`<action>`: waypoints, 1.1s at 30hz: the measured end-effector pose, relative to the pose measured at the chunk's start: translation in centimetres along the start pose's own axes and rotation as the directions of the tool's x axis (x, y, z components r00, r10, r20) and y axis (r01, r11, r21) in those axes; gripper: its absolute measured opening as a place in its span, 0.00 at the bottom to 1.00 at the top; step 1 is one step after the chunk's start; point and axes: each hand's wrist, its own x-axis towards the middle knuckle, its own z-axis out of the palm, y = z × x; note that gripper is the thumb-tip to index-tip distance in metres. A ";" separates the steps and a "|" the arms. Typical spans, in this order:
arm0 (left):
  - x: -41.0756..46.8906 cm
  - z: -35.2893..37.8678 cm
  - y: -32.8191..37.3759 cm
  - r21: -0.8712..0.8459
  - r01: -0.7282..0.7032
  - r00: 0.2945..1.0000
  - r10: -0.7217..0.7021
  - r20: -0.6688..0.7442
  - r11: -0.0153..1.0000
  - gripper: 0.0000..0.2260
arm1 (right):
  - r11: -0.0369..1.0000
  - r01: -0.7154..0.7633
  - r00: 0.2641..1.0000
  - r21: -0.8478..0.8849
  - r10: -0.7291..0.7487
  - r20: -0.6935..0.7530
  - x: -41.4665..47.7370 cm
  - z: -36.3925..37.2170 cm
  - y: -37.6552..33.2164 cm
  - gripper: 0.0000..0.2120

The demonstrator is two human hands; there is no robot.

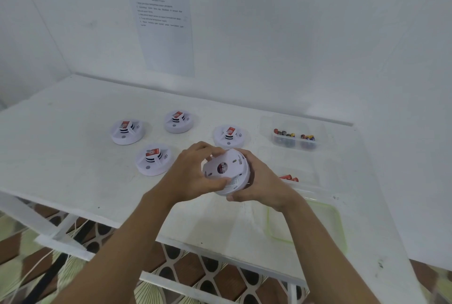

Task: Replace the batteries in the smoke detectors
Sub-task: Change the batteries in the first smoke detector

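Over the white worktop, left hand and right hand clasp a round white plastic smoke detector, likely light, rigid, smooth, best gripped by its rim.

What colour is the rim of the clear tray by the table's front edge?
Light green; the tray rim shows in the head view.

The smoke detector gripped by the left hand is moulded in matt white plastic; the tub beyond the right hand is made of clear, glossy plastic.
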 end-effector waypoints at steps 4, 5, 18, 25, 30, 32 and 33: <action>0.0 0.4 -0.2 -0.039 0.020 1.000 -0.019 0.018 0.999 0.31 | 1.000 -0.005 1.000 -0.004 0.005 -0.003 0.0 -0.1 -0.1 0.44; 0.0 0.4 -0.3 -0.046 0.029 0.999 -0.028 0.022 0.999 0.30 | 1.000 -0.008 1.000 -0.007 0.008 -0.003 0.0 -0.1 -0.1 0.44; -0.4 0.1 -0.5 0.076 0.017 0.972 -0.035 0.233 0.997 0.27 | 1.000 -0.009 1.000 0.014 0.010 -0.013 -0.1 -0.3 0.1 0.43; -1.4 -0.4 -0.4 -0.130 -0.007 0.994 0.021 0.104 0.992 0.32 | 0.986 0.008 1.000 0.164 -0.003 -0.030 0.0 -0.6 0.1 0.39; -2.0 0.3 -1.6 -0.020 -0.124 0.992 0.123 -0.027 0.992 0.29 | 0.969 -0.016 0.999 0.248 0.025 -0.034 -0.1 -0.5 -0.2 0.30; -2.0 0.5 -1.9 0.007 -0.157 0.980 0.157 -0.123 0.988 0.22 | 0.973 -0.045 0.997 0.228 0.059 -0.057 -0.2 -0.1 -0.4 0.26; -2.0 0.5 -1.9 0.028 -0.155 0.975 0.157 -0.157 0.988 0.21 | 0.980 -0.065 0.994 0.190 0.081 -0.076 -0.2 0.1 -0.6 0.27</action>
